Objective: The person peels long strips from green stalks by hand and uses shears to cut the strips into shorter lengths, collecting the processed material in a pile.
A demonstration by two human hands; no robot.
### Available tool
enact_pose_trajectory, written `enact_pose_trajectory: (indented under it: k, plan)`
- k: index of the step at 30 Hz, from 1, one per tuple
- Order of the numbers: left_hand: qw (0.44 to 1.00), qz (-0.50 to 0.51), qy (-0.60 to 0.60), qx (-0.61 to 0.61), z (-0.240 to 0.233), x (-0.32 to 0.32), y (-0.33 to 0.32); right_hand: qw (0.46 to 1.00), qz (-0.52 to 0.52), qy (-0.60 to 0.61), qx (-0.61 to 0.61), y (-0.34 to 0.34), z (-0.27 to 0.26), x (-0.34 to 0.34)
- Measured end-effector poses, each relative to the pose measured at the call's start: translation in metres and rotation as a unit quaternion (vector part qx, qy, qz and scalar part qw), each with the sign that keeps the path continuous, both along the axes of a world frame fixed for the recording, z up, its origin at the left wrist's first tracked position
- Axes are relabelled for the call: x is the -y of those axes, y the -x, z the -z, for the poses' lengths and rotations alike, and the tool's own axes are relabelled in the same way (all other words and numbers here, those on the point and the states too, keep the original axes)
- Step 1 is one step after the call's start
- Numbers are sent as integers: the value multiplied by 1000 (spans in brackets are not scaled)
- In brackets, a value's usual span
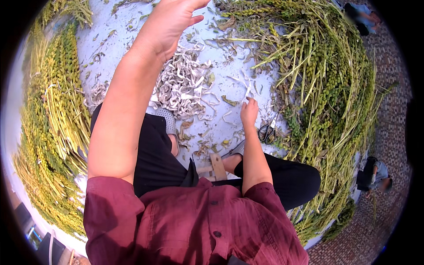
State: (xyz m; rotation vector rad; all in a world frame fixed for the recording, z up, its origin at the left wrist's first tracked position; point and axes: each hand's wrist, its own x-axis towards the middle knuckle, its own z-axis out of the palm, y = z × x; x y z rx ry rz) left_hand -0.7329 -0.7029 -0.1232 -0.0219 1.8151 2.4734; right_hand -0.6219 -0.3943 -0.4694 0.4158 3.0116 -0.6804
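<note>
My left hand (175, 25) is raised at the top, partly cut off by the picture's edge; its thumb stands apart, and whether it holds anything is hidden. Below it lies a tangled heap of whitish cloth strips (185, 86). My right hand (250, 107) is low over the pale sheet, its fingers at the end of a thin white cloth strip (247, 89); whether they pinch it is unclear. Black-handled scissors (268, 132) lie just right of my right wrist, blades pointing away. Cut leafy stalks with green pods (331, 82) are piled on the right.
Another row of yellow-green stalks (61, 99) lies at the left. Dry leaf scraps are scattered over the pale sheet (102, 20). Between my legs is a small wooden stool (218, 167). Two people, one at the upper right (362, 18), one at the lower right (376, 175), are on brick paving (391, 132).
</note>
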Motion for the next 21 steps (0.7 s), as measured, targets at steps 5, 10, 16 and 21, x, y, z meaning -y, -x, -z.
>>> enact_pose_trajectory:
  k: [5, 10, 16, 21]
  plan:
    - [998, 47, 25, 21, -6, -11, 5, 964, -243, 110, 16, 22, 36, 68]
    - [998, 51, 23, 14, -2, -5, 5, 978, -189, 77, 54, 27, 33, 91]
    - [971, 79, 202, -101, 20, -6, -7, 843, -173, 498, 101, 85, -163, 114]
    - [947, 221, 223, -69, 20, -26, -15, 754, -215, 621, -4, 94, -294, 117]
